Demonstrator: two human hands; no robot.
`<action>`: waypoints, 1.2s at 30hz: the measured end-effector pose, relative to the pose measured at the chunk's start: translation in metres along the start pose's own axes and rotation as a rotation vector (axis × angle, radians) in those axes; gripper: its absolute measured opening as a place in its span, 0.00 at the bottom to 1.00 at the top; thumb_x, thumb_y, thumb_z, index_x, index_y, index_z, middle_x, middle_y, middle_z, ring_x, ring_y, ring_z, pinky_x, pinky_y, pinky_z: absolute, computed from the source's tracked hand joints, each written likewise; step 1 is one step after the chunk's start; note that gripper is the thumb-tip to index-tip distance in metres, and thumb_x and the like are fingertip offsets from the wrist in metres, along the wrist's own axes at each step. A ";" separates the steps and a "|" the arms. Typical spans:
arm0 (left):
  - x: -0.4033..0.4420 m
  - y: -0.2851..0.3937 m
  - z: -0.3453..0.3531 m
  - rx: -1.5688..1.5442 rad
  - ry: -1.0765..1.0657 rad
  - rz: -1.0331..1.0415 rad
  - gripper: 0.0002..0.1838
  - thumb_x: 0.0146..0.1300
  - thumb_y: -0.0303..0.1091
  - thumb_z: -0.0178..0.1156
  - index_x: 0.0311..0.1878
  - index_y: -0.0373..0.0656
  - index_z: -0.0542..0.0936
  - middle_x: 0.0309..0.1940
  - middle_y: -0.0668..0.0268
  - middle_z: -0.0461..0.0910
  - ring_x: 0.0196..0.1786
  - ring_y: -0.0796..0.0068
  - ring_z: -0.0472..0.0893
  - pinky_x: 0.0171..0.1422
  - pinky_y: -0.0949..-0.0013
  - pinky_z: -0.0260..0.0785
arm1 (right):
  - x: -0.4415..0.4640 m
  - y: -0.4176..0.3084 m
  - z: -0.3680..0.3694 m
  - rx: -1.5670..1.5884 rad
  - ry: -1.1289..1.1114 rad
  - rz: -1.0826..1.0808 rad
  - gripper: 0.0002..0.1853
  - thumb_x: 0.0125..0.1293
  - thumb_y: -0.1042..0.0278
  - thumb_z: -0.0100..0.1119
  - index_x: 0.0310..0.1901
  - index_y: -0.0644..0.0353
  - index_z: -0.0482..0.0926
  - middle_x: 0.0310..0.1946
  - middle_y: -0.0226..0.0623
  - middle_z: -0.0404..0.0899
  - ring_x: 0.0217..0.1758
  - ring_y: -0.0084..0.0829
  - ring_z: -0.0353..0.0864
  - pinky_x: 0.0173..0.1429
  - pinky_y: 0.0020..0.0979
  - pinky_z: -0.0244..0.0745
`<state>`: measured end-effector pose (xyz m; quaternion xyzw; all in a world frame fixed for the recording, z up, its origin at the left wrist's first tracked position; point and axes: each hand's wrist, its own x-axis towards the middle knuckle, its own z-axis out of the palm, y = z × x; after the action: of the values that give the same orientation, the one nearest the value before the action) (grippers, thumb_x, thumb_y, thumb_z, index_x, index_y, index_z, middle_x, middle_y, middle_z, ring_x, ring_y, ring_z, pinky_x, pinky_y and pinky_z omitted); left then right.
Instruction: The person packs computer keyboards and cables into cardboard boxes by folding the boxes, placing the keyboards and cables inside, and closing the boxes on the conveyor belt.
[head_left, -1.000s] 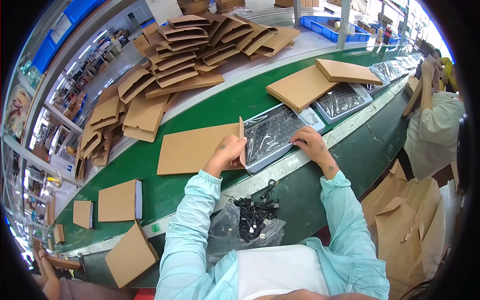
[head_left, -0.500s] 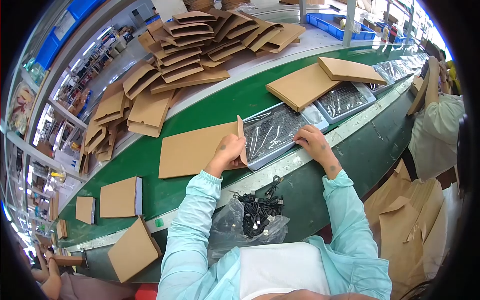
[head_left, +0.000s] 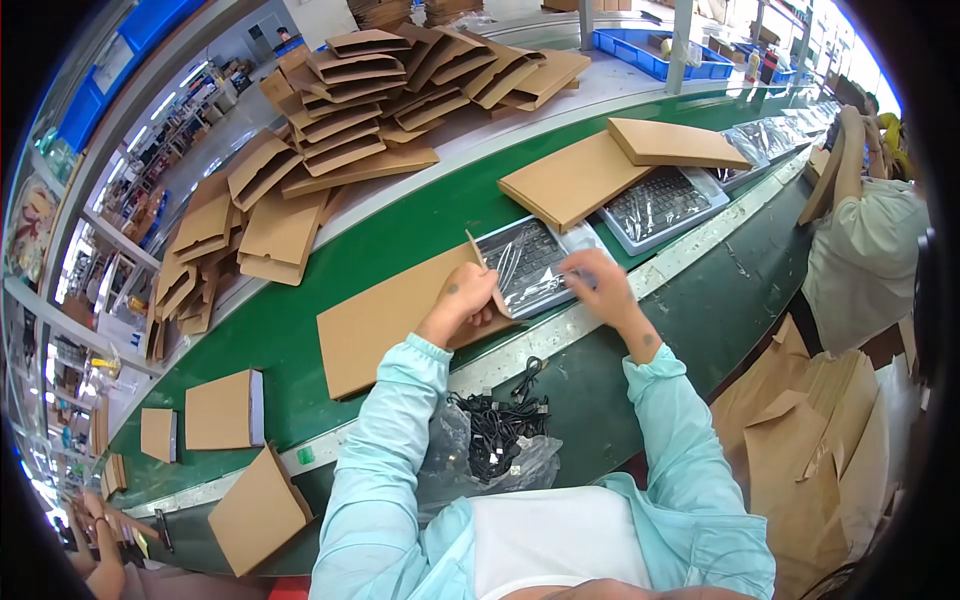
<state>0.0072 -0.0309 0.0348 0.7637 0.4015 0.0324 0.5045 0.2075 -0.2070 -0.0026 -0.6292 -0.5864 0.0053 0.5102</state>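
My left hand (head_left: 463, 300) is closed on the open end of a flat cardboard box (head_left: 390, 315), beside its raised end flap. A black keyboard (head_left: 525, 262) in clear plastic and a pale tray lies at that opening, its left part inside the box. My right hand (head_left: 604, 290) is at the keyboard's near right end, fingers apart; whether they touch the wrap I cannot tell. Beyond it, a second wrapped keyboard (head_left: 660, 205) rests on the green belt (head_left: 405, 240). A closed cardboard box (head_left: 575, 180) lies partly over both keyboards.
Many folded cartons (head_left: 350, 110) are heaped along the far side. A plastic bag of black cables (head_left: 500, 430) sits before me. Boxes (head_left: 222, 412) stand at left, another box (head_left: 260, 510) nearer. Another person (head_left: 865, 240) is at right, by stacked cardboard (head_left: 805, 440). A blue tray (head_left: 650, 62) stands behind.
More of the keyboard is inside the box, whose open end has moved right over it. My right hand has shifted slightly left and its fingers have spread. The view has turned a little.
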 end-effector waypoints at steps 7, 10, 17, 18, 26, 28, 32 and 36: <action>-0.028 -0.032 -0.020 0.021 0.037 -0.014 0.26 0.71 0.42 0.47 0.24 0.30 0.80 0.13 0.56 0.78 0.11 0.65 0.76 0.15 0.64 0.67 | -0.005 0.026 0.018 -0.169 0.067 0.333 0.18 0.75 0.57 0.51 0.51 0.63 0.82 0.46 0.51 0.83 0.53 0.50 0.80 0.60 0.44 0.73; -0.043 -0.028 -0.020 0.007 0.061 0.044 0.26 0.71 0.43 0.48 0.23 0.31 0.80 0.14 0.56 0.78 0.12 0.65 0.76 0.16 0.64 0.67 | -0.002 -0.014 0.049 -0.043 0.007 0.343 0.20 0.76 0.55 0.48 0.50 0.65 0.82 0.47 0.54 0.82 0.54 0.52 0.80 0.59 0.45 0.73; -0.091 -0.016 -0.061 -0.070 0.232 0.338 0.23 0.72 0.45 0.53 0.32 0.34 0.83 0.18 0.65 0.79 0.17 0.74 0.78 0.17 0.68 0.66 | 0.000 -0.139 0.094 0.716 -0.229 0.365 0.23 0.79 0.50 0.46 0.51 0.61 0.84 0.51 0.42 0.82 0.53 0.36 0.80 0.58 0.36 0.74; -0.114 -0.005 -0.083 -0.203 0.169 0.292 0.22 0.72 0.45 0.53 0.34 0.35 0.84 0.19 0.68 0.79 0.18 0.76 0.78 0.18 0.70 0.67 | 0.008 -0.146 0.073 0.806 -0.352 0.303 0.22 0.78 0.51 0.47 0.52 0.60 0.84 0.52 0.40 0.82 0.54 0.33 0.79 0.59 0.34 0.74; -0.243 0.051 -0.238 0.431 0.209 0.533 0.18 0.65 0.37 0.63 0.54 0.36 0.80 0.37 0.59 0.83 0.39 0.73 0.82 0.44 0.69 0.73 | -0.019 -0.104 0.022 -0.037 -0.830 -0.173 0.15 0.50 0.72 0.76 0.41 0.57 0.85 0.46 0.37 0.82 0.55 0.44 0.77 0.61 0.38 0.73; -0.266 0.067 -0.242 0.663 0.330 0.490 0.21 0.66 0.33 0.61 0.61 0.40 0.76 0.42 0.62 0.83 0.40 0.74 0.82 0.44 0.67 0.73 | -0.021 -0.089 0.025 0.042 -0.694 -0.096 0.13 0.52 0.72 0.75 0.40 0.58 0.84 0.43 0.37 0.83 0.52 0.44 0.80 0.57 0.37 0.75; -0.275 0.062 -0.259 1.059 0.368 0.433 0.15 0.65 0.33 0.61 0.54 0.43 0.78 0.43 0.56 0.83 0.42 0.58 0.82 0.48 0.61 0.72 | -0.008 -0.111 0.038 0.388 -0.401 0.147 0.10 0.60 0.79 0.69 0.43 0.63 0.81 0.36 0.33 0.83 0.41 0.29 0.84 0.45 0.28 0.78; -0.287 0.074 -0.214 1.084 0.455 0.243 0.19 0.61 0.44 0.67 0.44 0.40 0.74 0.40 0.55 0.78 0.43 0.54 0.79 0.47 0.58 0.70 | 0.016 -0.185 0.054 0.604 -0.232 0.107 0.09 0.65 0.80 0.66 0.46 0.66 0.80 0.37 0.31 0.83 0.37 0.17 0.80 0.41 0.19 0.75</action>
<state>-0.2408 -0.0692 0.3002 0.9265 0.3685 0.0433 -0.0628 0.0440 -0.1989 0.1008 -0.4744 -0.5787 0.2772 0.6027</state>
